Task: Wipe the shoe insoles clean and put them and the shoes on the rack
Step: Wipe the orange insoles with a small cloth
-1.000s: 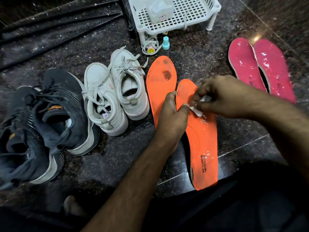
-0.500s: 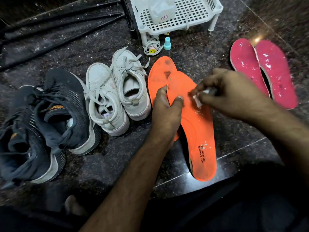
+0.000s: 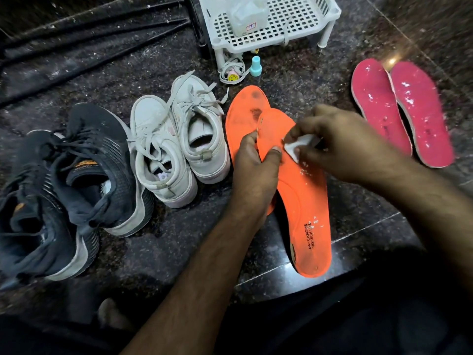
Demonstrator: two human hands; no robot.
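My left hand (image 3: pixel 253 170) grips the left edge of an orange insole (image 3: pixel 304 201) near its toe, thumb on top. My right hand (image 3: pixel 340 142) pinches a small white wipe (image 3: pixel 298 146) and presses it on that insole's upper face. White crumbs dot the insole. A second orange insole (image 3: pixel 243 116) with dark stains lies on the floor behind it, partly covered. Two pink insoles (image 3: pixel 399 111) flecked with white lie at the right. A pair of white sneakers (image 3: pixel 176 144) stands left of the orange insoles, and a pair of dark sneakers (image 3: pixel 64 180) further left.
A white perforated plastic rack (image 3: pixel 271 24) stands at the top centre with a translucent box (image 3: pixel 247 15) on it. A small teal bottle (image 3: pixel 256 66) and a coiled lace with a smiley charm (image 3: pixel 233 73) lie in front of it. Dark rods (image 3: pixel 89 44) lie top left on the stone floor.
The held orange insole has swung left and risen at the toe, now overlapping the stained one. My right hand with the wipe has slid along its upper face.
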